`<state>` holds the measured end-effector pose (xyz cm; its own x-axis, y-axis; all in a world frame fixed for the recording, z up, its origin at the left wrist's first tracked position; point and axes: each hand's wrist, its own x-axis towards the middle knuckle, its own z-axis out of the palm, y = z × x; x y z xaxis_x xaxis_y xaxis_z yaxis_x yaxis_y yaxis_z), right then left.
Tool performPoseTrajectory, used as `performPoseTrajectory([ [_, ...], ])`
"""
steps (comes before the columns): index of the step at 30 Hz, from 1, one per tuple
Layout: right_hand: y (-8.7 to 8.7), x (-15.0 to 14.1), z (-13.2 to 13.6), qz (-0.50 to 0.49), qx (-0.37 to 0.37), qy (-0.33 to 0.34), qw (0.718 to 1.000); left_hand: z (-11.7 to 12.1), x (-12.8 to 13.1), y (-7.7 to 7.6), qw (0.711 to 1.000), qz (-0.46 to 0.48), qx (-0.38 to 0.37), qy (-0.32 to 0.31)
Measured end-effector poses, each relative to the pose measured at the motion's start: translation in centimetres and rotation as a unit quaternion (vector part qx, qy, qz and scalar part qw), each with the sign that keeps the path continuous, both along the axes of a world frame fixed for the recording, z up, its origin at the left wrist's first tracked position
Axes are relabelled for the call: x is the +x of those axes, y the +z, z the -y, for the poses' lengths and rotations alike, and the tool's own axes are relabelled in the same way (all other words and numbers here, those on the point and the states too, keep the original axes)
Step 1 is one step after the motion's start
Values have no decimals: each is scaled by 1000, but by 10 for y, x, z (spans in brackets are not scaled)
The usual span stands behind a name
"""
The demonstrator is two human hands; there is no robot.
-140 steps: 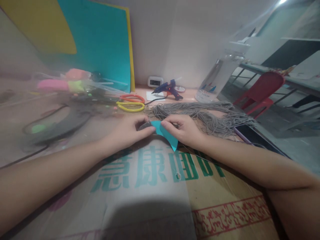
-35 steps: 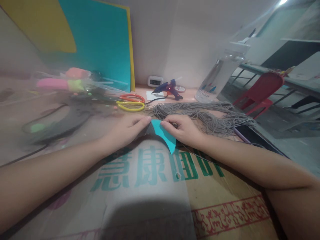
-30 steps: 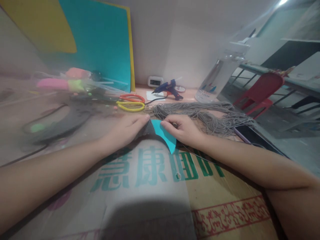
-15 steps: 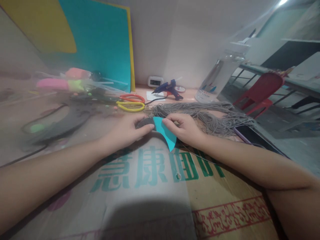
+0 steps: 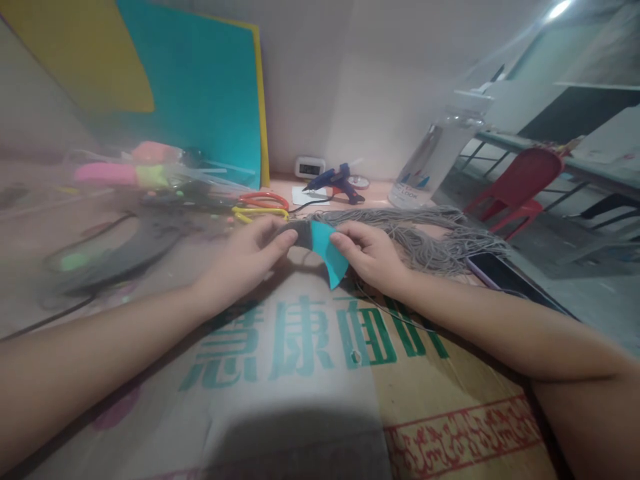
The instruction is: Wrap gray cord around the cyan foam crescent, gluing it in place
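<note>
Between my two hands is a curved teal crescent piece (image 5: 329,252), card or foam sheet, held above the cardboard. Its left part is wrapped in dark grey cord (image 5: 303,235). My left hand (image 5: 263,248) pinches that wrapped end, thumb on top and fingers behind. On the bare teal part, my right hand (image 5: 367,250) closes with its thumb in front; its other fingers are partly hidden. A thin strand of cord trails from below my right hand over the cardboard. A loose bundle of grey cord (image 5: 430,240) lies just behind and right of that hand.
Scissors (image 5: 263,203) with red and yellow handles lie behind my left hand. Farther back stand a blue glue gun (image 5: 333,180), a small digital clock (image 5: 310,167) and a clear bottle (image 5: 433,160). A phone (image 5: 515,283) lies at right. Printed cardboard (image 5: 300,413) covers the front.
Both hands have lifted the teal piece slightly, and it has tilted a little. My left hand has slid somewhat left, so more of the grey wrapping shows.
</note>
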<state>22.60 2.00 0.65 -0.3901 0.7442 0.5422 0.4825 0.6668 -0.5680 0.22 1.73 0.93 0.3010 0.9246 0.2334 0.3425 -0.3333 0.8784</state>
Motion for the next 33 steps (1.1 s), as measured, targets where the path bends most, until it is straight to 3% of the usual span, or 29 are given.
performPoseTrajectory([
  [3,0,0,1,-41,-25,5,999,0,-2,0,999,-11,25,21],
  [7,-1,-1,0,-147,-122,17,981,2,-1,-2,999,-30,35,19],
  [11,-2,-2,2,-164,-157,54,972,7,0,0,995,-34,87,25],
  [15,-3,-3,5,-154,-88,88,980,11,-2,1,990,-21,133,41],
  [18,-2,-4,4,-73,15,74,994,12,-5,-1,985,-22,166,33],
  [21,-1,-4,0,-39,100,70,992,13,-6,-3,984,-15,177,6],
  [27,-3,3,-8,-15,166,42,985,2,0,-2,998,35,41,-12],
  [33,-7,5,-10,22,173,4,985,0,1,-1,998,-36,-57,-6],
])
